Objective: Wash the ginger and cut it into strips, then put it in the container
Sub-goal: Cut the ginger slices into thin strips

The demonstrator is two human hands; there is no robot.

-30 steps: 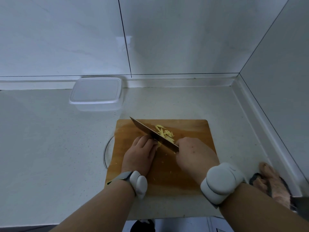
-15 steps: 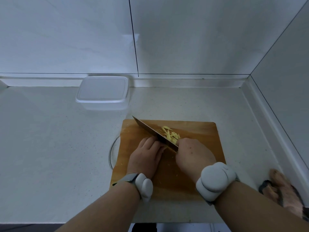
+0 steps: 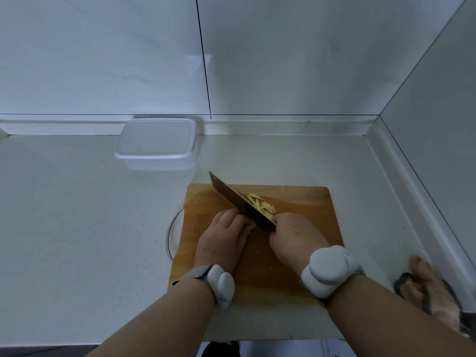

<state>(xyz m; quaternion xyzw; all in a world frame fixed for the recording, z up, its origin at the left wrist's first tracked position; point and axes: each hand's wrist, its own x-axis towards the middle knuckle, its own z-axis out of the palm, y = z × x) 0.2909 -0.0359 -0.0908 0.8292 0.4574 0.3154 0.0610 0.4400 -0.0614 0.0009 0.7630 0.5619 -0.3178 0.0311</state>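
Wooden cutting board [image 3: 304, 202]: right hand [image 3: 293, 238] grips knife [image 3: 237, 202]; left hand [image 3: 221, 240], fingers curled, pins ginger [image 3: 251, 226] against blade; cut strips [image 3: 261, 206] beyond it.

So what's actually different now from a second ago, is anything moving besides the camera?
Very little. The right hand keeps its grip on the knife, blade angled the same way over the cutting board, and the left hand stays pressed down beside the blade. The ginger strips lie in the same pile, and the lidded container has not moved. Mainly the view shifted.
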